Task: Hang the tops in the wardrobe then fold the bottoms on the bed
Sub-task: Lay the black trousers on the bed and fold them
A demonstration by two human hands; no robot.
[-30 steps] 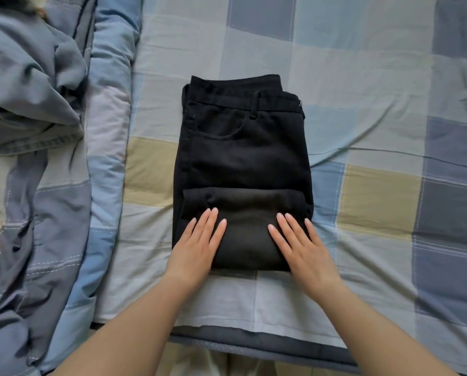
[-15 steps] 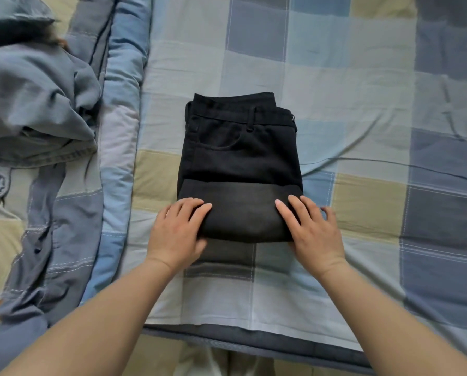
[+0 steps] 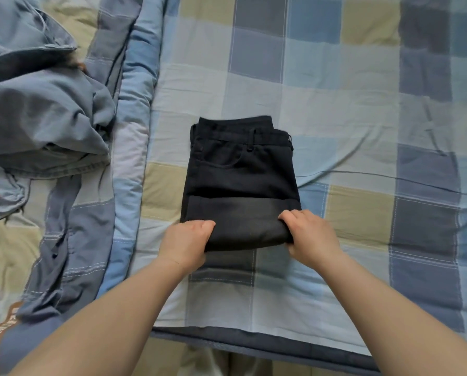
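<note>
The black trousers (image 3: 240, 180) are lying folded on the checked bed sheet (image 3: 349, 109), directly ahead of both hands. The waistband, with its belt loop, is sitting at the end farthest from the hands; the folded-over leg section is forming the near end.

The left hand (image 3: 185, 244) is gripping the near-left corner of the folded trousers. Its fingers are curling over the top of the fabric, and the corner is sitting inside the curl. The right hand (image 3: 312, 234) is gripping the near-right corner in the same manner, with the fingers curling down over the top layer and the thumb side tucking against the folded edge. The near fold is spanning the gap between the two hands and is appearing thick and rounded, slightly raised off the sheet at that edge. How far the fingers are reaching underneath cannot be told.

Well to the left of the left hand, a rumpled grey-blue garment (image 3: 37, 115) is lying in a heap on a checked quilt (image 3: 129, 131). Near the left forearm, a blue fabric piece with brown lettering (image 3: 2, 337) is showing at the frame edge.
</note>
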